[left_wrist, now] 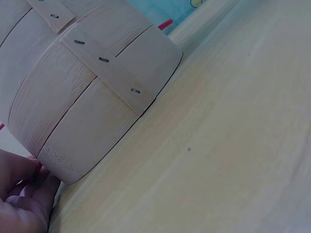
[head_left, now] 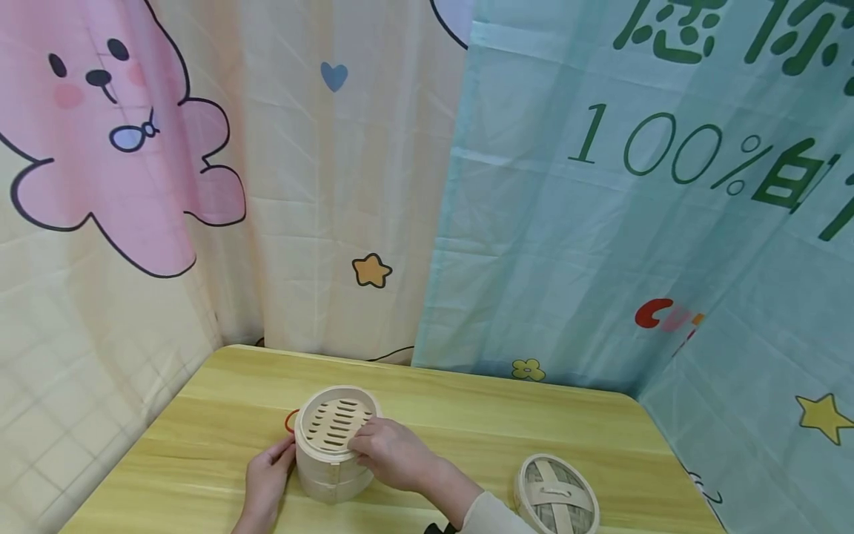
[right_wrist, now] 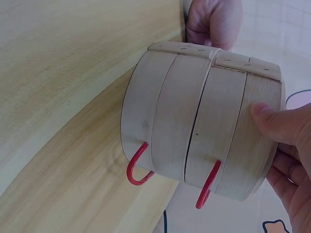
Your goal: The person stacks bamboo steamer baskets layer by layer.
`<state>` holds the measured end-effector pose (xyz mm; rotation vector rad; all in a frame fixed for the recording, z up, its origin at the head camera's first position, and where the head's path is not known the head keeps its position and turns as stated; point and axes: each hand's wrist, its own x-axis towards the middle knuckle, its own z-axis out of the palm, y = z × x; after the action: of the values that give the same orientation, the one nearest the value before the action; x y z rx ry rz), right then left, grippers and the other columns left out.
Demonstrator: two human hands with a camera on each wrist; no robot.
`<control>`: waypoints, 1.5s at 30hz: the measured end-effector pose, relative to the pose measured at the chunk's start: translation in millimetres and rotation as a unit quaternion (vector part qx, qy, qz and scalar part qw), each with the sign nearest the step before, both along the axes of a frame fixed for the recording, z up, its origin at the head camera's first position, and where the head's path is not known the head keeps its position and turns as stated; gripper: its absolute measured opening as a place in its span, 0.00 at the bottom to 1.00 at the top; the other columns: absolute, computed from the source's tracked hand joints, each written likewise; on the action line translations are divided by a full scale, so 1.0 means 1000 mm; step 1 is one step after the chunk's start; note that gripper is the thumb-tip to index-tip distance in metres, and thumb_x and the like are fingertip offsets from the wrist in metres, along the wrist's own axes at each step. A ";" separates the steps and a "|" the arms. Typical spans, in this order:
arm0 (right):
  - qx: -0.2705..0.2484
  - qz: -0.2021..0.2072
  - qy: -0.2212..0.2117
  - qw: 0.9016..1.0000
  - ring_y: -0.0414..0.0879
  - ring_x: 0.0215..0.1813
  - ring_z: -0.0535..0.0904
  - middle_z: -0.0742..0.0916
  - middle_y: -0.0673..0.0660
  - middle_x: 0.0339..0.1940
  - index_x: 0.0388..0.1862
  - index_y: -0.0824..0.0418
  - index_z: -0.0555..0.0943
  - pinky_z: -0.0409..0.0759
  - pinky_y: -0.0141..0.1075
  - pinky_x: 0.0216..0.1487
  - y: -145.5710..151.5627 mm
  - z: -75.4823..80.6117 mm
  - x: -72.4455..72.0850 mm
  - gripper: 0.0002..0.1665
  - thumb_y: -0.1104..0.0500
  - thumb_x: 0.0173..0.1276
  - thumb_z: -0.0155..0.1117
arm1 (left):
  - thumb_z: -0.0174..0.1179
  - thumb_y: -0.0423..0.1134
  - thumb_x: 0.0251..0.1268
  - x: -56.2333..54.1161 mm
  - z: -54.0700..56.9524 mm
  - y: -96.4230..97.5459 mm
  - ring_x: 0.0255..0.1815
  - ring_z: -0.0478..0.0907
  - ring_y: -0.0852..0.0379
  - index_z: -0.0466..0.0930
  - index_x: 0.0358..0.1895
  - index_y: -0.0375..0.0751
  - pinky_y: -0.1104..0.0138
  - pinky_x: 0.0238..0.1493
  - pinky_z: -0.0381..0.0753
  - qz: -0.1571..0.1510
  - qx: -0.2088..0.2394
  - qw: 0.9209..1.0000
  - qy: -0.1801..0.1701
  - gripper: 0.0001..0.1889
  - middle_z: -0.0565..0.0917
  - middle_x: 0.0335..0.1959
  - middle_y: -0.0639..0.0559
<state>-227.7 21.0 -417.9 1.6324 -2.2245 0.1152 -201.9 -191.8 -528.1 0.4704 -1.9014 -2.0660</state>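
Two round bamboo steamer baskets stand stacked on the table, the upper basket (head_left: pixel 313 454) showing its slotted base inside the rim. Below it, the lower basket (right_wrist: pixel 146 111) rests on the tabletop. Red loop handles stick out from both tiers, one red handle (right_wrist: pixel 208 184) on the upper and another red handle (right_wrist: pixel 135 167) on the lower. My right hand (head_left: pixel 396 454) grips the upper basket's rim, thumb (right_wrist: pixel 274 121) outside and fingers over the edge. On the other side my left hand (head_left: pixel 265 482) pinches the lower basket's far red handle, mostly hidden by the fingers (left_wrist: pixel 29 187).
A steamer lid (head_left: pixel 557 495) with crossed bamboo strips lies on the wooden table (head_left: pixel 454 415) to the right. Part of a black object (head_left: pixel 440 529) shows at the bottom edge by the right sleeve (head_left: pixel 494 515). Printed curtains (head_left: pixel 353 185) hang behind the table.
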 end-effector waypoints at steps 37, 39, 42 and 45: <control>-0.098 -0.171 -0.140 0.970 0.43 0.41 0.76 0.81 0.51 0.38 0.42 0.63 0.81 0.81 0.33 0.38 0.183 -0.042 0.027 0.15 0.63 0.55 0.69 | 0.51 0.28 0.64 0.003 0.000 -0.010 0.35 0.69 0.83 0.65 0.57 0.20 0.83 0.41 0.75 -0.014 -0.009 1.000 -0.014 0.20 0.77 0.47 0.45; -0.107 -0.180 -0.137 0.968 0.43 0.40 0.77 0.82 0.51 0.37 0.41 0.64 0.81 0.81 0.33 0.36 0.194 -0.045 0.028 0.14 0.63 0.54 0.70 | 0.51 0.29 0.65 0.003 0.000 -0.011 0.35 0.68 0.83 0.65 0.57 0.20 0.83 0.41 0.75 -0.015 -0.008 1.000 -0.015 0.20 0.76 0.49 0.44; -0.120 -0.180 -0.131 0.967 0.44 0.37 0.77 0.82 0.52 0.35 0.39 0.65 0.81 0.80 0.32 0.34 0.209 -0.049 0.030 0.14 0.65 0.52 0.70 | 0.51 0.29 0.65 0.003 0.000 -0.010 0.35 0.69 0.83 0.65 0.57 0.20 0.83 0.41 0.75 -0.017 -0.009 1.000 -0.016 0.20 0.76 0.49 0.43; -0.129 -0.183 -0.125 0.967 0.44 0.37 0.78 0.83 0.53 0.35 0.39 0.65 0.82 0.81 0.32 0.33 0.225 -0.051 0.033 0.15 0.66 0.50 0.71 | 0.51 0.28 0.65 0.004 0.000 -0.010 0.35 0.69 0.83 0.64 0.58 0.20 0.83 0.42 0.75 -0.020 -0.009 1.000 -0.016 0.20 0.74 0.51 0.40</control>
<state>-194.6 246.2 -469.0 1.1022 -2.5320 0.5121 -198.2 -201.7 -528.0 0.4677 -1.9611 -2.0774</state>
